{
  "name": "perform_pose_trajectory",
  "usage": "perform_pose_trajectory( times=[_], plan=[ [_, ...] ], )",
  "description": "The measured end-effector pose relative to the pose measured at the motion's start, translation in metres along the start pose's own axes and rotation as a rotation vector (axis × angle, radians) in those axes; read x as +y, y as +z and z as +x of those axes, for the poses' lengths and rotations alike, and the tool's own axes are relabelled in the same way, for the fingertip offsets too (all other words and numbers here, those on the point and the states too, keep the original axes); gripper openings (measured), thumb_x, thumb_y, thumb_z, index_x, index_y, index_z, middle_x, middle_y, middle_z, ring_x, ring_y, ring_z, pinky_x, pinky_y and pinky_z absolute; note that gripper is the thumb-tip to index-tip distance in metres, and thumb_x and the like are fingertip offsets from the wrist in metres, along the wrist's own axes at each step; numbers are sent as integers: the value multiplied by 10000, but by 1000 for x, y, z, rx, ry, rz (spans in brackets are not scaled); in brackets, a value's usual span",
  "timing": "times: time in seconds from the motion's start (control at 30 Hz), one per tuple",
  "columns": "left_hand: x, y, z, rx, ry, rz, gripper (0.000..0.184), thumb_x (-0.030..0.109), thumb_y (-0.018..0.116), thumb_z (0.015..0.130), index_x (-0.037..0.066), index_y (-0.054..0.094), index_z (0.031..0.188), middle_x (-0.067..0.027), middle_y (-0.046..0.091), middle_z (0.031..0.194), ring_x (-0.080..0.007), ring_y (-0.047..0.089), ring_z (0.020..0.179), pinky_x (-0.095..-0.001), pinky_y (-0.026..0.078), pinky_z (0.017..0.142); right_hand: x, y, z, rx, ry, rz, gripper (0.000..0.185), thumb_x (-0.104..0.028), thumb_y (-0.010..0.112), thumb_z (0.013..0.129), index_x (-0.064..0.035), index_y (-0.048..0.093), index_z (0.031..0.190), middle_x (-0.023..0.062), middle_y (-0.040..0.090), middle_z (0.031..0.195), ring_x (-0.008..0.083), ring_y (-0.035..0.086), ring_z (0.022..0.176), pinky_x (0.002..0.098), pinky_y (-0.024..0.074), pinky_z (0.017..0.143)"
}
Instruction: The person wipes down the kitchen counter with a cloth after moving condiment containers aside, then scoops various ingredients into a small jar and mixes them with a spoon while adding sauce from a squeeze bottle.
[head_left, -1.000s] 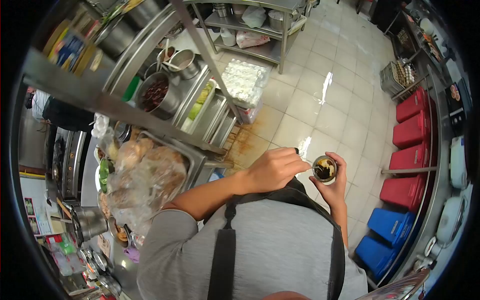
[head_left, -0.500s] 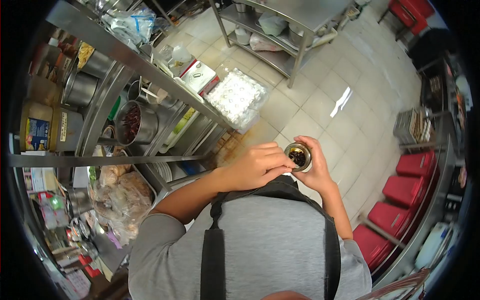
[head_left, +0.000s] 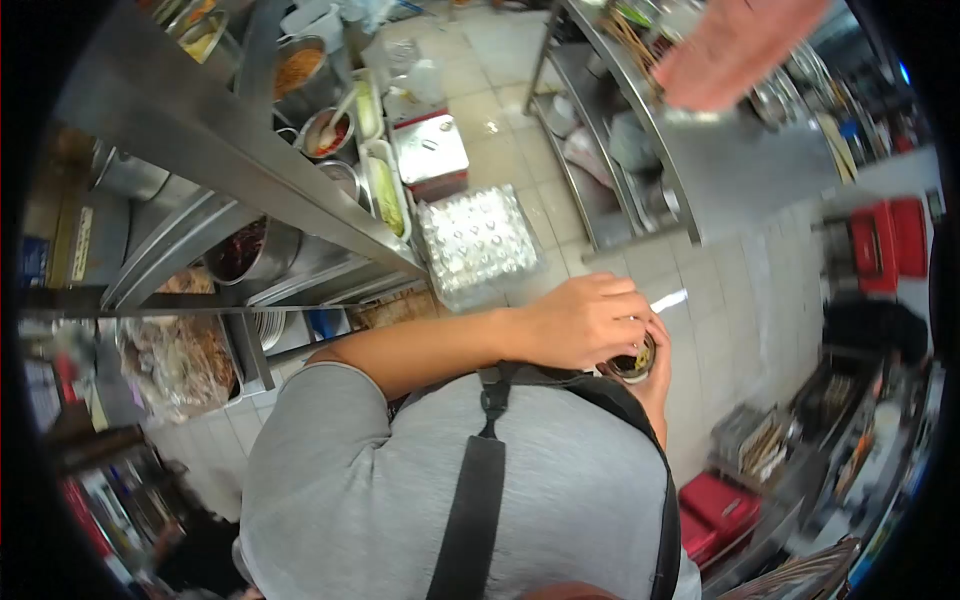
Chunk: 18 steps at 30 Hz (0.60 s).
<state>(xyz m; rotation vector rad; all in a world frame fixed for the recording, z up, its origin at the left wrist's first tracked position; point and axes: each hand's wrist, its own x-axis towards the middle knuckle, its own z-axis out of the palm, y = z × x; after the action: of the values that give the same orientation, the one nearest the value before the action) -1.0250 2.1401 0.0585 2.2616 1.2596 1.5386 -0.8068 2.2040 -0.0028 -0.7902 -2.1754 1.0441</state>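
Just beyond the grey shirt [head_left: 560, 480], a small round container [head_left: 634, 377] is open with dark contents [head_left: 624, 363] inside; handling appears underway, completion not judgeable. Left hand [head_left: 588, 322] arches over its mouth, fingertip pinch cannot be told; right hand [head_left: 657, 384] curls around its outer side, gripping.

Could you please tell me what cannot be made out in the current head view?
In the head view:
Small cup: partly covered by the left hand; its dark contents are too small to identify.
Left fingertips: hidden by that hand's own fingers, so any grip is unclear.
Right hand: largely hidden behind the left hand and cup.
Pink shape: blurred and cut off by the top edge.
Steel pot: partly hidden by the shelf frame.
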Motion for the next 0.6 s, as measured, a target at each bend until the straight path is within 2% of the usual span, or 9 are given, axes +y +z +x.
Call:
perform_pose_trajectory(
  times=[0.07,0.1,0.17,0.23,0.33,0.43,0.47,0.53,0.6],
  plan=[
    [-15,-6,14,40,-42,36,140,185,735,830,89,634,843,-37,622,980,-235,579,886,-367,449,757,24,-3,22,-27,123,78,868,-36,917,574,-60,484,1326,182,527,1396,331,554,1263,403,475,1027],
    [-23,-8,20,62,-66,25,130,177,731,827,86,641,855,-39,617,966,-243,569,887,-375,439,752,29,-3,38,-50,94,98,868,-36,917,574,-60,484,1326,182,527,1396,331,554,1263,403,475,1027],
    [-41,-14,28,95,-119,102,123,184,732,831,95,651,857,-30,608,965,-231,561,888,-370,422,759,34,-3,75,-252,161,195,904,-46,926,577,-62,458,1351,183,532,1397,322,560,1258,390,473,1030],
    [-58,-22,35,86,-213,230,133,215,731,847,110,650,861,-29,624,1005,-218,569,865,-357,434,752,43,7,114,-345,42,153,916,-32,919,595,-52,435,1372,172,541,1377,301,562,1253,383,472,1026],
    [-79,-26,38,168,-327,344,113,206,725,849,110,670,873,-27,623,998,-224,572,899,-366,430,777,63,30,170,-576,28,466,945,-45,926,608,-29,405,1395,150,537,1353,256,553,1258,375,473,1026],
    [-87,-36,49,278,-453,499,125,184,760,823,105,696,896,-38,647,983,-242,595,885,-368,457,785,64,40,235,-776,-73,512,948,-61,931,618,-38,398,1401,144,537,1361,249,557,1252,369,469,1035],
    [-87,-38,53,333,-529,558,118,166,767,815,103,701,890,-44,648,984,-243,595,878,-366,462,774,53,38,260,-810,-230,438,941,-58,924,628,-44,394,1405,135,540,1358,249,558,1246,371,466,1039],
    [-86,-42,68,472,-619,652,92,95,773,811,79,704,868,-56,661,908,-242,596,796,-341,472,698,55,47,296,-933,-249,520,938,-57,923,630,-46,395,1405,130,539,1359,248,560,1242,371,468,1037],
    [-80,-46,81,521,-674,710,85,67,767,814,61,699,865,-56,660,864,-239,589,754,-331,470,667,54,61,326,-1048,-262,596,935,-56,922,631,-48,397,1405,125,539,1360,248,563,1237,370,471,1034]
  ],
)
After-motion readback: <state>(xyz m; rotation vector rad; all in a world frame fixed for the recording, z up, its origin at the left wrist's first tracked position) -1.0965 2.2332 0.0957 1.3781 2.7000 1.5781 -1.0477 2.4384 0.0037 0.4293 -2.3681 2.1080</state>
